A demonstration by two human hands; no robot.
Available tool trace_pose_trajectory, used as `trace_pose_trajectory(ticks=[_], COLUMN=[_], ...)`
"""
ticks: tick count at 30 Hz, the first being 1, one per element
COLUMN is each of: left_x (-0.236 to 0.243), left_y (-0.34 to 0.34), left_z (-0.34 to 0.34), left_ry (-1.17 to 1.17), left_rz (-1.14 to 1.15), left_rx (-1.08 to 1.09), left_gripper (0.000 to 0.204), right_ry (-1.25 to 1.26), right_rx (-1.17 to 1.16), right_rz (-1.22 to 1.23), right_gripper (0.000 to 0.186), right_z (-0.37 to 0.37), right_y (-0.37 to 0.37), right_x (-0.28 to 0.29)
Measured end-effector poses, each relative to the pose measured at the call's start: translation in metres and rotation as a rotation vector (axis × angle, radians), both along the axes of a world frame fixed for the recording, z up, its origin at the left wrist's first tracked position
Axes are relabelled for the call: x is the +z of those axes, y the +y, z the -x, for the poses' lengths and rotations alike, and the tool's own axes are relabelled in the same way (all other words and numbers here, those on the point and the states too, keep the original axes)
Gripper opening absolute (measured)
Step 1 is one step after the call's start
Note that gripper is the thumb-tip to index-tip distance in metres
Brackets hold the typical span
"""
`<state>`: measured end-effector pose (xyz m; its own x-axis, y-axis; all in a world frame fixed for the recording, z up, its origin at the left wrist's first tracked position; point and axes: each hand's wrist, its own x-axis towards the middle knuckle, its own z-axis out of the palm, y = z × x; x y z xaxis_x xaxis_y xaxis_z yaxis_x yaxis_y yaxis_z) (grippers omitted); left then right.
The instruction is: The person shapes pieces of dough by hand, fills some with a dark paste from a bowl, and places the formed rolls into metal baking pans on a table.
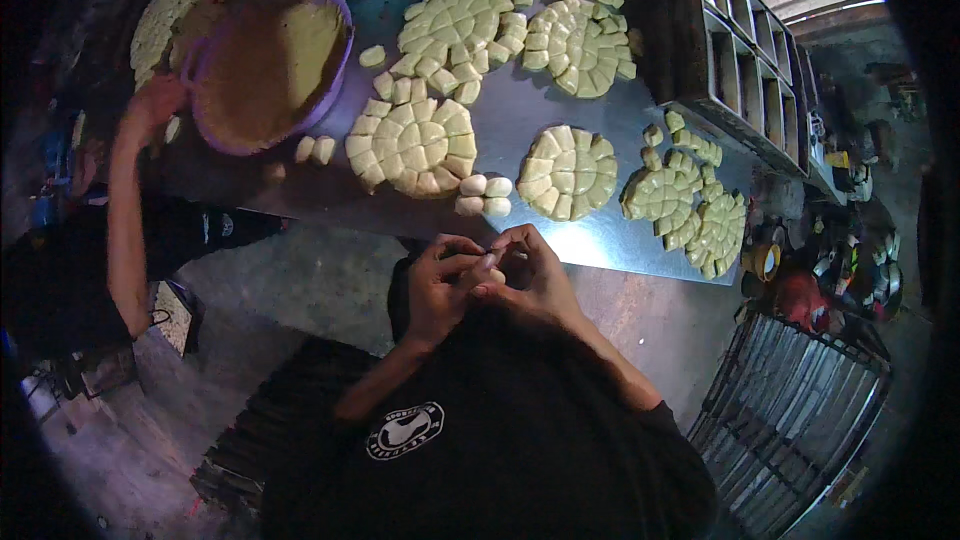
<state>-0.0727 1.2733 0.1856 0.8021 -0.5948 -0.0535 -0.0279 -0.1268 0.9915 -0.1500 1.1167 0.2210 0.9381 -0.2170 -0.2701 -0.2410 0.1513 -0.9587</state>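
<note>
In front of my chest, just off the table's near edge, my left hand (440,285) and my right hand (532,272) meet with fingers closed round a small pale piece of dough (497,278). The fingertips pinch together at its top, where a small dark spot shows; I cannot tell what it is. Most of the dough is hidden by the fingers. Beyond my hands, a tight cluster of several rounded dough balls (484,195) sits at the table edge. Flat rounds of dough cut into pieces lie on both sides of it, a larger one (412,148) left and another (569,173) right.
The metal table (610,240) carries more cut dough (660,198). A purple basin (270,70) with brownish contents stands left, beside a co-worker's arm (127,210). A wooden compartment rack (735,50) is at the far right; stacked metal trays (790,420) stand low right.
</note>
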Motion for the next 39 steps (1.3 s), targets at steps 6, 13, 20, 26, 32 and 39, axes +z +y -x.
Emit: trace_pose_trajectory(ticks=[6, 13, 20, 26, 32, 39], left_x=[-0.023, -0.064, -0.079, -0.061, -0.045, -0.024], left_y=[0.028, 0.041, 0.013, 0.004, -0.007, -0.044], left_z=[-0.039, -0.079, -0.065, -0.066, -0.043, -0.005], left_ry=[0.388, 0.018, -0.484, -0.515, -0.607, -0.575], left_rz=[0.275, -0.125, -0.288, -0.366, -0.463, -0.449], left_rx=[0.234, 0.260, -0.104, -0.202, 0.009, 0.340], left_gripper=[0.053, 0.028, 0.032, 0.036, 0.031, 0.019], right_ry=[-0.067, -0.007, 0.242, 0.117, 0.480, -0.225], right_rx=[-0.039, -0.158, -0.144, -0.376, -0.474, -0.464], right_rz=[0.304, 0.766, 0.877, 1.328, 1.342, 0.695], right_gripper=[0.033, 0.066, 0.031, 0.015, 0.023, 0.029], right_z=[-0.038, -0.020, 0.063, 0.039, -0.015, -0.030], right_y=[0.026, 0.030, -0.045, -0.211, -0.321, -0.229], right_x=[-0.017, -0.074, -0.085, -0.095, -0.134, -0.055])
